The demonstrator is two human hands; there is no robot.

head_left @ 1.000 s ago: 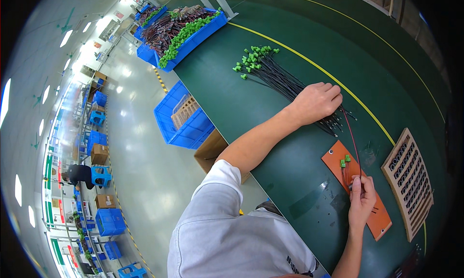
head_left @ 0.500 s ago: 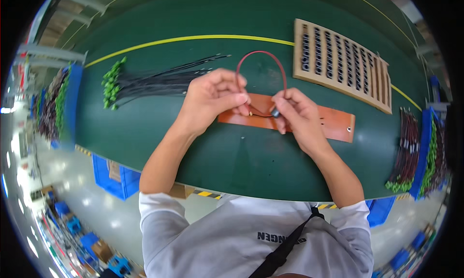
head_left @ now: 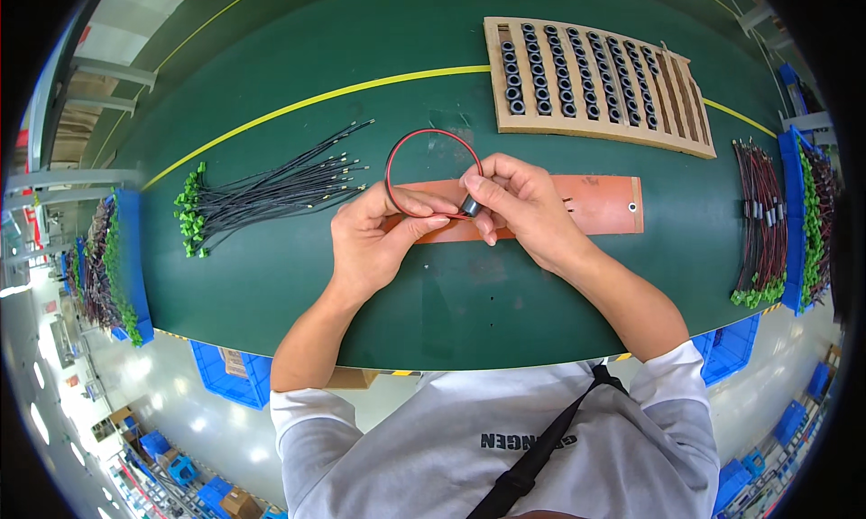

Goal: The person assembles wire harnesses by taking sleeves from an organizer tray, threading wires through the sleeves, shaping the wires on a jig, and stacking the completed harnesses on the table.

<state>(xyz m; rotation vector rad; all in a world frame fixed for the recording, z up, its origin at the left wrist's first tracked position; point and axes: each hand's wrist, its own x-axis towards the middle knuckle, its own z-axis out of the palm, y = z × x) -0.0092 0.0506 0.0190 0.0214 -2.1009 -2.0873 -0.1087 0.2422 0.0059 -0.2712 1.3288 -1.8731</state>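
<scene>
My two hands meet over an orange-brown strip (head_left: 606, 203) on the green table. A thin red and black cable (head_left: 436, 130) arches up in a loop between them. In my right hand (head_left: 528, 203) a small dark ferrite ring (head_left: 470, 207) is pinched between thumb and fingers, the cable at its opening. My left hand (head_left: 379, 235) grips the cable beside the ring, thumb against fingers. How far the cable passes through the ring is partly hidden by my fingertips.
A wooden tray (head_left: 577, 128) with rows of dark rings lies at the back right. Black cables (head_left: 280, 187) with green connectors (head_left: 190, 208) are spread on the left. Red-black cables with rings (head_left: 762, 217) lie at the right edge, near a blue bin (head_left: 794, 226); another blue bin (head_left: 135, 257) is at left.
My hands have come closer together, and the loop has become rounder and smaller. The cable's metal tip, visible before by the left fingers, is now out of sight. The view has shifted.
</scene>
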